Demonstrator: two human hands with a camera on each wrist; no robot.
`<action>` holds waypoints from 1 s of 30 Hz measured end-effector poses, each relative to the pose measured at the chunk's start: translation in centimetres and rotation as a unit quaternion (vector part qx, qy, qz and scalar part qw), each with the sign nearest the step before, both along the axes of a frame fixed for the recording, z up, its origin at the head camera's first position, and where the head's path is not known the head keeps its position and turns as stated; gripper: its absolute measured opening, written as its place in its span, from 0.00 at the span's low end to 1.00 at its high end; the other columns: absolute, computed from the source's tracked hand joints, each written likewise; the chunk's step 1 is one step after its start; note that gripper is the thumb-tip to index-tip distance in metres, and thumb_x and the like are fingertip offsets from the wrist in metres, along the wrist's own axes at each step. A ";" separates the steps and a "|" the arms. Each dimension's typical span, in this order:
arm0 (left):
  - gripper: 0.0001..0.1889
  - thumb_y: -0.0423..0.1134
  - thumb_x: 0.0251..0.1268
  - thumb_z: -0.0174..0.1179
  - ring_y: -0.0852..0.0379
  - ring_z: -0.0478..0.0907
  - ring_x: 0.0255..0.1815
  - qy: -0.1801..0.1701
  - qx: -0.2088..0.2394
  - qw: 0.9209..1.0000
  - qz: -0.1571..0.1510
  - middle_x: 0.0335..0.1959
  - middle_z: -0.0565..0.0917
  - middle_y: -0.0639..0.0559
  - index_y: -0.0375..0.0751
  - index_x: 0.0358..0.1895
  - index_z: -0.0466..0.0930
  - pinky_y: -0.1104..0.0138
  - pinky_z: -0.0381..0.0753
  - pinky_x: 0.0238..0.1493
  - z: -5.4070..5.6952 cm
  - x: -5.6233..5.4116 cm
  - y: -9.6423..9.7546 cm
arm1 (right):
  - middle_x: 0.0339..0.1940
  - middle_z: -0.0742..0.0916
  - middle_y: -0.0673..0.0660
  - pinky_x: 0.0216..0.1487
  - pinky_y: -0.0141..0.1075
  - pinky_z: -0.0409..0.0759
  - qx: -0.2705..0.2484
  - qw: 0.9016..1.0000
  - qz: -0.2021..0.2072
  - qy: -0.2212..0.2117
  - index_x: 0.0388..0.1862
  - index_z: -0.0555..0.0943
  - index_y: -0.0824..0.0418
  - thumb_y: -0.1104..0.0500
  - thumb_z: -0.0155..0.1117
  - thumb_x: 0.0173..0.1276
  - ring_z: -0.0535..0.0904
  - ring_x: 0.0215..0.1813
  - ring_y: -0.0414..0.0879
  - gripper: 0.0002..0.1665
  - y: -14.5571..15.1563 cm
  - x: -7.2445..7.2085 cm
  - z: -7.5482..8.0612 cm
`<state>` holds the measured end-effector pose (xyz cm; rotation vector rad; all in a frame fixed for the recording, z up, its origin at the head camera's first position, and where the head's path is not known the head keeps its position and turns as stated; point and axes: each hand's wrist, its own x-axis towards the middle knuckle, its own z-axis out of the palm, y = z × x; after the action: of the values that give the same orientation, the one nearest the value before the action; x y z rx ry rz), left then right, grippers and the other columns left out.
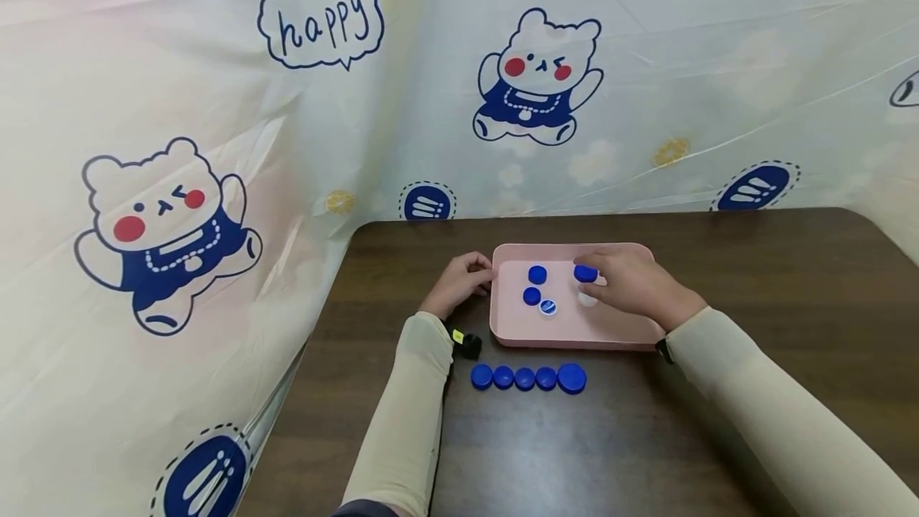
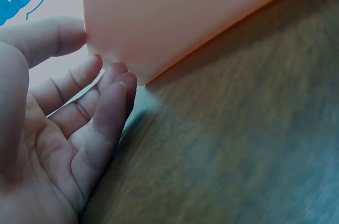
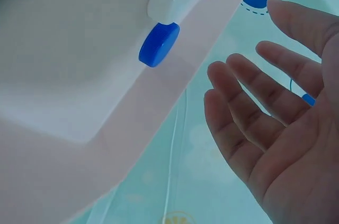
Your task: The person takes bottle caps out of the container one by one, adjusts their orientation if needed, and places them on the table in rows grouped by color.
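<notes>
Cap (image 1: 585, 274), blue | just beside right grip (image 1: 635, 284), released | tray (image 1: 520, 328) touches left grip (image 1: 459, 284), loose

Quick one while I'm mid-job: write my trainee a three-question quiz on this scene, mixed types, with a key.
1. Going by the head view, how many blue caps are lined up on the table in front of the pink tray?
2. True or false: the biggest one in that row sits at its left end.
3. Where is the right hand? A) over the pink tray; B) over the row of caps; C) flat on the table.

Key: 1. Five. 2. False; the biggest cap sits at the right end. 3. A.
</notes>
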<state>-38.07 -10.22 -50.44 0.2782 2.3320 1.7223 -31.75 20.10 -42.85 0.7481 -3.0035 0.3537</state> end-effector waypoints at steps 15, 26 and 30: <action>0.06 0.37 0.65 0.62 0.49 0.81 0.34 0.006 -0.007 1.000 0.016 0.35 0.81 0.43 0.38 0.40 0.78 0.60 0.83 0.36 -0.3 0.2 -0.5 | 0.64 0.78 0.62 0.63 0.58 0.67 -0.003 0.997 -0.023 -0.076 0.65 0.76 0.59 0.51 0.68 0.66 0.71 0.66 0.62 0.30 -0.2 -0.5 1.4; 0.06 0.37 0.66 0.61 0.50 0.80 0.35 0.001 -0.007 1.000 0.014 0.35 0.81 0.43 0.38 0.40 0.78 0.61 0.82 0.37 -0.2 0.3 -0.3 | 0.62 0.79 0.61 0.63 0.57 0.67 0.028 0.994 -0.014 -0.102 0.64 0.77 0.59 0.59 0.69 0.64 0.71 0.65 0.61 0.28 -0.5 -1.9 1.3; 0.06 0.37 0.66 0.62 0.50 0.80 0.35 0.004 0.001 1.000 0.011 0.35 0.81 0.43 0.37 0.40 0.78 0.61 0.82 0.36 -0.2 0.1 0.2 | 0.61 0.80 0.61 0.63 0.58 0.67 0.038 0.994 -0.024 -0.102 0.63 0.78 0.57 0.58 0.69 0.65 0.72 0.65 0.60 0.27 -0.3 -2.6 0.9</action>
<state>-37.97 -10.05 -50.62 0.2604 2.3475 1.7379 -34.31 19.78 -41.91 0.6828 -3.2361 0.3353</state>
